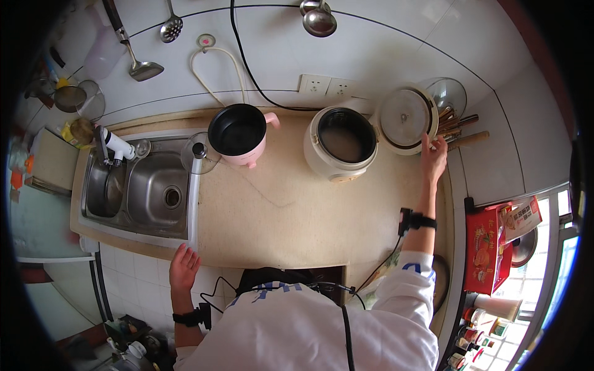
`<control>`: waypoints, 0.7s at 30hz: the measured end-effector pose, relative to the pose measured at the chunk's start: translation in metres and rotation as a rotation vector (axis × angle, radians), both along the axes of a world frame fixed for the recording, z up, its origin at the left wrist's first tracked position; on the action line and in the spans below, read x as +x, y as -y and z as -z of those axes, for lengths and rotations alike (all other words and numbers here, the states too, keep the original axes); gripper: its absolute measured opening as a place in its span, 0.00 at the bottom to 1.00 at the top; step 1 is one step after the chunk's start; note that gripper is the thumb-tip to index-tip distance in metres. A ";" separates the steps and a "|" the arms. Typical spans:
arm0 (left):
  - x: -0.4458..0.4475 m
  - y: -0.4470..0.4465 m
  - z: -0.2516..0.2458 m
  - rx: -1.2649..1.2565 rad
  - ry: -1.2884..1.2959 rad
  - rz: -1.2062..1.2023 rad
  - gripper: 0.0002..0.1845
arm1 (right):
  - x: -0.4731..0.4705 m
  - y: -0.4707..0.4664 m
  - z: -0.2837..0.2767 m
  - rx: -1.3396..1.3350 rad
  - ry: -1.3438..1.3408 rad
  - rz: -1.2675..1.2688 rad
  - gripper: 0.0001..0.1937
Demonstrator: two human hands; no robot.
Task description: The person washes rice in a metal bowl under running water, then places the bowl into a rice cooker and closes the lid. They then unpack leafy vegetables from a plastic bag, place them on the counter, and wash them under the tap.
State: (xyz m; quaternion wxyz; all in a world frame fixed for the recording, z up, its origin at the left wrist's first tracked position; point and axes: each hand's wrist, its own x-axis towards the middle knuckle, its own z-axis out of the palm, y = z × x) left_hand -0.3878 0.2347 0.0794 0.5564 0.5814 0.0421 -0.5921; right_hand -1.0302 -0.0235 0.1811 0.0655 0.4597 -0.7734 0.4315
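My right hand (pixel 435 157) reaches to the outer edge of the raised lid (pixel 404 117) of a white rice cooker (pixel 341 169). Its fingers are apart at the rim; whether they touch it is hard to tell. Inside the cooker's dark inner pot (pixel 345 141) lies something pale, perhaps rice or cloudy water. My left hand (pixel 184 269) holds nothing and hovers by the counter's front edge, below the sink. A pink electric pot (pixel 237 132) with a dark, uncovered inside stands left of the cooker. A glass lid (pixel 200 162) with a black knob rests beside it, partly over the sink's edge.
A double-bowl steel sink (pixel 160 190) with a white faucet (pixel 116 143) is set into the left of the counter (pixel 278 222). Chopsticks (pixel 452 123) and another glass lid (pixel 448 95) stand behind my right hand. A black cable (pixel 250 76) hangs down the wall beside sockets (pixel 327 86).
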 end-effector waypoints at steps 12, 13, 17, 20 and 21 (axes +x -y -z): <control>-0.010 0.016 0.002 -0.077 -0.032 0.082 0.15 | 0.118 -0.019 0.000 -0.125 -0.407 -0.334 0.26; -0.009 0.016 0.001 -0.060 -0.021 0.067 0.15 | 0.133 -0.021 0.006 -0.120 -0.469 -0.372 0.29; -0.002 0.013 -0.002 -0.078 -0.022 0.043 0.15 | 0.164 -0.028 0.030 0.044 -0.466 -0.465 0.34; 0.003 0.004 -0.003 -0.084 -0.019 0.026 0.15 | 0.171 -0.032 0.041 0.099 -0.499 -0.501 0.34; 0.005 0.002 -0.003 -0.065 -0.017 0.012 0.14 | 0.171 -0.032 0.043 0.104 -0.510 -0.512 0.35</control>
